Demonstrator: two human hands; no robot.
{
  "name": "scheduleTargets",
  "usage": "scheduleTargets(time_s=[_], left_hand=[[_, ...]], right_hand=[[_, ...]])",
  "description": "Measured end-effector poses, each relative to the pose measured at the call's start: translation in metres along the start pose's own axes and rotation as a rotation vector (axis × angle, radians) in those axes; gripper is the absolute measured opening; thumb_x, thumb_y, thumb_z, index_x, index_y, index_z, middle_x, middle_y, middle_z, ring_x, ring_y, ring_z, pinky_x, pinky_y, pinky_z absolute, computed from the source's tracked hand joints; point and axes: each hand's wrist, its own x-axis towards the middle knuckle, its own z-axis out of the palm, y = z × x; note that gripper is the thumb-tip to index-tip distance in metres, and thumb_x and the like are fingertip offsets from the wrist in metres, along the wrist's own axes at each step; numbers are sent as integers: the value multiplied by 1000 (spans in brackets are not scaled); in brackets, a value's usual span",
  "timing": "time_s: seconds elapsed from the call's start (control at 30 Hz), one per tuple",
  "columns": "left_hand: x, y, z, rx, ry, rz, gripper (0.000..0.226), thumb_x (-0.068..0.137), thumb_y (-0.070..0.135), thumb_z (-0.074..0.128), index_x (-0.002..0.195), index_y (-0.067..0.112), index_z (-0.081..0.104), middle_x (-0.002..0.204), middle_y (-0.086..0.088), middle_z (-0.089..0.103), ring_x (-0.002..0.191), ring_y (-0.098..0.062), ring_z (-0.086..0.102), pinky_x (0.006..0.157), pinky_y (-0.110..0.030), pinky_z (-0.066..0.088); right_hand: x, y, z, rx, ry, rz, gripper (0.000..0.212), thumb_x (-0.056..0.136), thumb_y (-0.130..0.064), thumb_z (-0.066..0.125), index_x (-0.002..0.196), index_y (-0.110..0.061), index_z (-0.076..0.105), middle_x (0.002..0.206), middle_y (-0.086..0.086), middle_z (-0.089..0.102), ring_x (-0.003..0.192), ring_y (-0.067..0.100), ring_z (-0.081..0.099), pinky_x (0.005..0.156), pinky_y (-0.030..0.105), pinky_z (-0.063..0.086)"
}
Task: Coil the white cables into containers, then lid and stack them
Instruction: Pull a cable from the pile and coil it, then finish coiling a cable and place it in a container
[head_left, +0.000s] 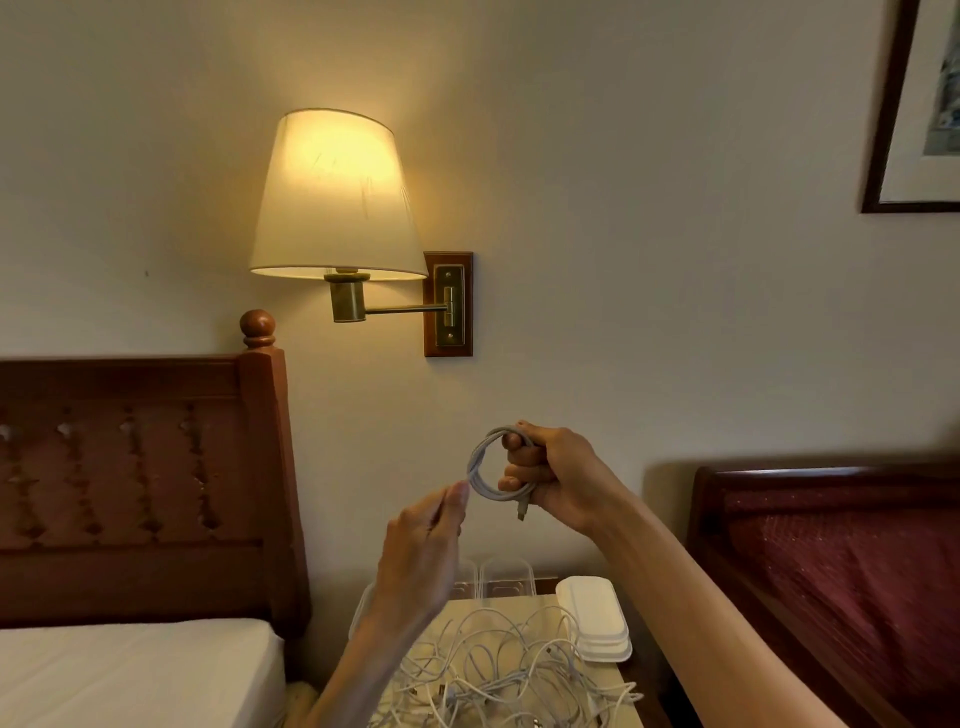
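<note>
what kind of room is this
Probably a hotel or guest bedroom: two beds with wooden headboards, a lit wall lamp between them, and a nightstand where the hands are coiling a cable.

Nightstand (621, 691): cables (498, 670), lids (595, 618), containers (506, 577)

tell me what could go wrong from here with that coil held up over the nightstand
1. The coiled cable is held only by the right hand, its plug end dangling; loops may spring open when released.
2. The left hand pinches at the coil's edge; a tug could distort it.
3. The loose cable tangle below could snag on the way to the clear containers.
</note>
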Motion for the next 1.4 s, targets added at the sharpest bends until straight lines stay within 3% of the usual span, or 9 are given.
scheduleTargets(time_s=[0.17,0.4,0.5,0.6,0.67,0.83,1.0,1.13,1.4], left_hand=[[8,-7,-6,-147,-172,-68,24,102,20,42,107,29,64,91,13,63,81,4,55,64,-10,41],[-6,-34,10,-439,-242,-282,27,98,15,52,94,24,78,84,6,71,79,-7,58,64,-16,43],[-29,-46,37,-377,-255,-256,24,98,16,52,101,29,72,86,15,74,79,4,63,61,-5,42],[-57,-75,65,-319,-227,-313,30,97,27,55,126,29,57,114,16,65,93,15,58,74,-4,45],[-83,-110,86,-198,-202,-361,34,96,30,58,129,29,57,120,12,63,103,9,58,81,-10,45],[-147,-179,124,51,-280,-368,22,93,21,62,104,40,63,108,15,68,101,-2,63,67,-10,47],[-190,-231,146,317,-433,-198,27,92,20,62,117,27,66,122,17,55,116,-9,56,93,-17,40],[-208,-254,155,372,-524,-153,32,92,22,59,124,23,62,139,7,48,129,-11,48,102,-16,34],[-221,-269,160,335,-573,-124,41,97,27,54,138,21,52,152,9,35,143,-7,24,111,-18,24]], right_hand=[[-9,19,-12,-102,-105,-4,37,107,-27,30,88,-8,56,59,-3,32,55,11,33,71,32,40],[-26,44,-39,3,-220,85,27,103,-12,37,105,1,61,70,4,52,64,15,53,81,33,50],[-36,72,-60,-46,-117,100,24,100,-9,43,103,2,64,72,7,60,66,17,60,75,30,54],[-54,102,-89,-172,88,89,23,100,-9,46,98,1,67,72,7,62,65,15,62,66,23,53],[-71,126,-116,-284,219,97,23,100,-9,48,93,1,68,71,8,63,64,14,62,67,24,52],[-119,183,-158,-866,436,54,30,96,-21,59,69,-11,68,66,1,69,59,5,63,66,23,50],[-146,243,-188,-1243,582,102,29,95,-28,54,68,-18,52,56,-3,53,47,10,48,47,30,40],[-149,273,-197,-1481,538,311,12,95,-22,48,88,-19,58,71,-13,44,64,6,51,51,15,31],[-132,290,-205,-1505,563,512,27,96,-7,39,92,-12,65,93,3,66,79,19,58,65,28,37]])
